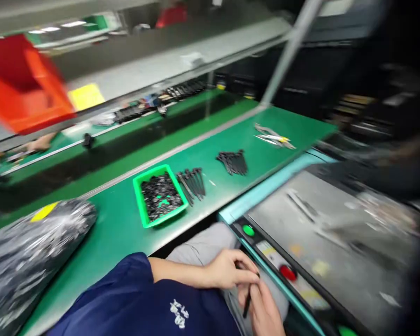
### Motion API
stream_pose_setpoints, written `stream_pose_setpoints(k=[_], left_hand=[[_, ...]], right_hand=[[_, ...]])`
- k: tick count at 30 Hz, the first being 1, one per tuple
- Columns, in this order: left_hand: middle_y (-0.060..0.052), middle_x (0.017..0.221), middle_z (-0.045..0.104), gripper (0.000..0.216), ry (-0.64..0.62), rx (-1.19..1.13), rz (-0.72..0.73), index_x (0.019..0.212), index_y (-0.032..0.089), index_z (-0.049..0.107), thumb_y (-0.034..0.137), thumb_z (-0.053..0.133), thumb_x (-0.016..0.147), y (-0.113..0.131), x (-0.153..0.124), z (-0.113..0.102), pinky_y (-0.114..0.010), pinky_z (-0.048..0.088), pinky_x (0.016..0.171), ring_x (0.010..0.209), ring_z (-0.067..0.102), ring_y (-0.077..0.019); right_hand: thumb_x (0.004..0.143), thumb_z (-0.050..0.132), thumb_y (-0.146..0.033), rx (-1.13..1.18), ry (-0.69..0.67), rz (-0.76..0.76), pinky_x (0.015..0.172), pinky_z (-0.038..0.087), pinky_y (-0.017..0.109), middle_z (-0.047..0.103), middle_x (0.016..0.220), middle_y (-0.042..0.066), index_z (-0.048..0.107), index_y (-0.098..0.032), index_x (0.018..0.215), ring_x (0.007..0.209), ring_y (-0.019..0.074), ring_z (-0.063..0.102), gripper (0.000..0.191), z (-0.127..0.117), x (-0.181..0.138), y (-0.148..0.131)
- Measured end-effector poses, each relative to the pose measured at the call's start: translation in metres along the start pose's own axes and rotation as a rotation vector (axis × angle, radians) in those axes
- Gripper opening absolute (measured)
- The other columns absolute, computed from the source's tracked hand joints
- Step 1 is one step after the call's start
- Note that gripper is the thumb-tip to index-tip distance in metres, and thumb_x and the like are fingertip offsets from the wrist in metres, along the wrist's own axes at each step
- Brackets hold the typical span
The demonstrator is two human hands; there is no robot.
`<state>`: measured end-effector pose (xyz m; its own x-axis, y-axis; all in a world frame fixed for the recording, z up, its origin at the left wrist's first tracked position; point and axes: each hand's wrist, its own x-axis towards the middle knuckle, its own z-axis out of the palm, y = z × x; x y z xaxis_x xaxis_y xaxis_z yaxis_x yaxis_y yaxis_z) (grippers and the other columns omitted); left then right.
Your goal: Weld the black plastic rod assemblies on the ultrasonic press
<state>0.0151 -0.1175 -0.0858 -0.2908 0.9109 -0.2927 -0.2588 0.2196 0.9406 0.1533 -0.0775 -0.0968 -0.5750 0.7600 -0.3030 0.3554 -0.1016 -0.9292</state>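
Note:
Low over my lap, my left hand [229, 269] and my right hand [264, 308] meet at the fingertips. A slim black rod-like part [247, 302] sticks downward from the closed fingers of my right hand. My left thumb and forefinger are pinched together at its upper end, where a small dark bit shows; its exact shape is blurred. On the green bench stands a bright green tray [147, 223] filled with small black parts [161, 191]. Beside it lies a row of slim black parts [192, 184], and a second bunch of black parts [233, 162] lies farther right.
Pliers-like tools [275, 139] lie at the bench's far right. A plastic-wrapped dark bundle [45, 252] sits at left. To my right is a machine with a green button [248, 230] and a red button [288, 273]. A red bin [28, 88] hangs by the upper shelf.

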Motion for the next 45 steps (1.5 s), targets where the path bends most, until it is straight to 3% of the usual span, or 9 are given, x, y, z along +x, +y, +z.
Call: stream_pose_setpoints(k=[5,12,17,20,24,28,31,34,45], left_hand=[[-0.013,0.104,0.071,0.029,-0.094,0.219,0.249,0.074,0.018,0.073,0.042,0.064,0.085,0.047,0.013,0.009,-0.039,0.047,0.100,0.106,0.064,-0.0236],[-0.007,0.099,0.070,0.022,0.104,0.042,0.289,0.092,0.019,0.069,0.038,0.065,0.083,0.108,0.122,0.047,-0.026,0.052,0.081,0.092,0.065,-0.0150],[-0.006,0.091,0.067,0.030,-0.006,0.047,0.230,0.090,0.017,0.064,0.043,0.073,0.078,0.159,0.197,0.087,-0.018,0.048,0.061,0.074,0.062,-0.0099],[-0.003,0.074,0.063,0.036,-0.047,0.076,0.064,0.079,0.016,0.057,0.043,0.079,0.072,0.178,0.221,0.111,-0.018,0.044,0.052,0.058,0.056,-0.0074],[0.004,0.054,0.053,0.033,-0.105,0.042,0.008,0.070,0.017,0.048,0.028,0.080,0.071,0.181,0.229,0.131,-0.015,0.032,0.043,0.044,0.046,-0.0042],[0.003,0.056,0.056,0.028,-0.165,-0.020,0.015,0.070,0.016,0.050,0.022,0.078,0.069,0.173,0.223,0.138,-0.015,0.033,0.043,0.045,0.050,-0.0048],[0.004,0.055,0.056,0.029,-0.177,-0.043,0.016,0.070,0.016,0.049,0.022,0.077,0.069,0.169,0.219,0.138,-0.015,0.034,0.044,0.047,0.052,-0.0050],[0.004,0.054,0.056,0.030,-0.181,-0.027,0.038,0.070,0.016,0.051,0.025,0.080,0.067,0.167,0.220,0.136,-0.015,0.033,0.043,0.045,0.052,-0.0054],[0.002,0.061,0.063,0.027,-0.313,-0.067,-0.024,0.084,0.015,0.057,0.020,0.078,0.069,0.184,0.233,0.131,-0.014,0.036,0.042,0.045,0.056,-0.0055]], right_hand=[[0.089,0.052,-0.062,0.385,0.172,0.010,0.041,0.036,0.027,0.053,0.063,-0.002,0.064,-0.028,0.110,0.045,0.0146,0.043,0.041,-0.005,-0.002,-0.021],[0.087,0.058,-0.057,0.505,0.453,-0.166,0.042,0.039,0.022,0.063,0.082,0.002,0.061,-0.022,0.109,0.051,0.0096,0.048,0.042,-0.055,0.045,-0.042],[0.086,0.056,-0.053,0.216,0.511,-0.241,0.057,0.055,0.029,0.052,0.137,0.013,0.064,-0.022,0.109,0.086,0.0198,0.066,0.039,-0.080,0.105,-0.049],[0.088,0.056,-0.045,0.001,0.562,-0.281,0.093,0.053,0.041,0.036,0.153,0.013,0.066,-0.020,0.102,0.124,0.0288,0.054,0.030,-0.097,0.131,-0.049],[0.090,0.055,-0.039,-0.199,0.764,-0.295,0.115,0.031,0.046,0.022,0.160,0.011,0.065,-0.020,0.104,0.146,0.0301,0.027,0.025,-0.142,0.135,-0.045],[0.092,0.049,-0.043,-0.232,1.087,-0.366,0.114,0.030,0.046,0.028,0.156,0.015,0.060,-0.020,0.116,0.144,0.0291,0.029,0.035,-0.189,0.125,-0.039],[0.087,0.054,-0.049,-0.116,1.010,-0.369,0.102,0.043,0.045,0.060,0.124,0.016,0.061,-0.019,0.111,0.117,0.0285,0.056,0.039,-0.198,0.132,-0.039],[0.080,0.061,-0.052,0.026,0.867,-0.390,0.088,0.050,0.041,0.068,0.099,0.010,0.063,-0.018,0.103,0.089,0.0236,0.063,0.041,-0.191,0.149,-0.047],[0.078,0.062,-0.044,0.110,0.835,-0.592,0.084,0.051,0.036,0.068,0.107,0.009,0.062,-0.019,0.111,0.088,0.0211,0.062,0.042,-0.199,0.179,-0.102]])
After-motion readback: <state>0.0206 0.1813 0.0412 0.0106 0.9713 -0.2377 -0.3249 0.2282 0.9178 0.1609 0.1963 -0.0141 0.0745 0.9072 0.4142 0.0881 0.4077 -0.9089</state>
